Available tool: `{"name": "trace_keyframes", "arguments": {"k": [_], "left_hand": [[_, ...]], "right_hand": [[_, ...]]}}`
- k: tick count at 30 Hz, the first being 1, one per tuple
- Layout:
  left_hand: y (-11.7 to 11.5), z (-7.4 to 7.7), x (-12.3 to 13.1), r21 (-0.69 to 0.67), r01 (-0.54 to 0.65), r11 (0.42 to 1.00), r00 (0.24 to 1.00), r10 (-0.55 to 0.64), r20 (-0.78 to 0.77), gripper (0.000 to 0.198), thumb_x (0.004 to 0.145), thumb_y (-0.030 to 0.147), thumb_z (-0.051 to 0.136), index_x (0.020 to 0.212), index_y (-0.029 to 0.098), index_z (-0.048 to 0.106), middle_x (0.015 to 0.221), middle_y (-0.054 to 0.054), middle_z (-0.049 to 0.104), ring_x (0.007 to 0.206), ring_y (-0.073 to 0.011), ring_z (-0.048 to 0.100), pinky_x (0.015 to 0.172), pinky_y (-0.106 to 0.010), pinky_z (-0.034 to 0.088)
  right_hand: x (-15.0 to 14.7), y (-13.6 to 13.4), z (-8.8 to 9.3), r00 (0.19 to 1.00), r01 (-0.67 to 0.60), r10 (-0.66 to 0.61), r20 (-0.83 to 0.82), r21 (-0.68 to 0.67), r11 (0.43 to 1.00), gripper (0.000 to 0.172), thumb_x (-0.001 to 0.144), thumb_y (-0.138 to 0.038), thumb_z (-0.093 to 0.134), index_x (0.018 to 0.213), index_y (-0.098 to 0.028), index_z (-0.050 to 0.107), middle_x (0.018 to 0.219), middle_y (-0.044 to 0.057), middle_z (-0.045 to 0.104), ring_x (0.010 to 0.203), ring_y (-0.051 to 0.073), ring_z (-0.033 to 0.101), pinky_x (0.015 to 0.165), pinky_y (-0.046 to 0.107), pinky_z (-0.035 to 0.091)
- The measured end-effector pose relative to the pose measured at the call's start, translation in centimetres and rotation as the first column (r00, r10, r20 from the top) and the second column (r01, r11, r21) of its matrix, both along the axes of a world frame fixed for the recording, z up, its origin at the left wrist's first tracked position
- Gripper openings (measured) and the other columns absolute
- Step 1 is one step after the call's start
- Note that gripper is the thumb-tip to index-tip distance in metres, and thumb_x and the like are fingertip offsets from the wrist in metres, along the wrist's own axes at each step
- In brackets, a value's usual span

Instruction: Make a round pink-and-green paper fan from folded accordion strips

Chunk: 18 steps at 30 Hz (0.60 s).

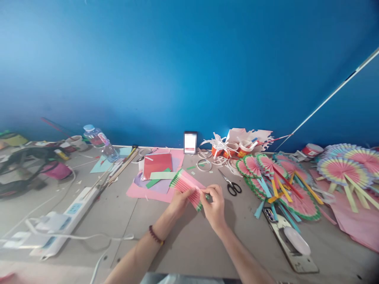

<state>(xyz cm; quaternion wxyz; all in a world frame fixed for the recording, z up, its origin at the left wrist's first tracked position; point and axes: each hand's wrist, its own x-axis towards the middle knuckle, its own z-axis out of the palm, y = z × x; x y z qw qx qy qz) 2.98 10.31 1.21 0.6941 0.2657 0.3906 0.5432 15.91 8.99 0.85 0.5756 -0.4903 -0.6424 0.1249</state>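
Observation:
Over the middle of the table, a pleated pink paper fan (182, 182) with green edges is held between both hands, partly spread at its upper left. My left hand (180, 202) grips the folds from the left, thumb on top. Pinched fingers of my right hand (213, 203) close on the fan's middle from the right; the exact pinch point is small and partly hidden. Just behind the fan lie a pale green paper strip (161, 176) and a red square sheet (155, 163) on pink and purple paper. Black-handled scissors (232, 186) rest right of my right hand.
Finished paper fans (299, 203) with coloured strip handles pile up on the right, near a phone (291, 246). Cups (245, 149) with paper scraps stand by the blue wall. To the left are a power strip (75, 207) with cables, wooden sticks (122, 170) and a plastic bottle (102, 144).

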Motion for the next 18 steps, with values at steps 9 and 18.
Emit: {"name": "trace_keyframes", "arguments": {"k": [9,18], "left_hand": [[-0.12,-0.97,0.12,-0.002,0.036,0.999,0.999,-0.036,-0.026,0.021,0.063,0.028,0.078,0.075,0.013,0.069,0.078,-0.007,0.07,0.073,-0.0187,0.063,0.072,-0.028,0.046],[0.23,-0.96,-0.15,-0.007,-0.052,0.999,0.998,0.053,0.024,0.026,0.063,0.032,0.078,0.079,0.014,0.068,0.082,-0.006,0.071,0.078,-0.0203,0.064,0.077,-0.031,0.047]], "right_hand": [[0.17,0.25,-0.16,0.998,-0.052,0.052,0.041,-0.011,0.999,0.014,0.084,-0.026,0.058,0.086,-0.022,0.071,0.08,0.006,0.061,0.078,0.018,0.056,0.07,0.031,0.048],[0.33,0.42,-0.27,0.997,-0.06,0.06,0.054,-0.002,0.998,0.019,0.086,-0.022,0.054,0.088,-0.024,0.073,0.083,0.006,0.063,0.079,0.018,0.055,0.071,0.032,0.048]]}}
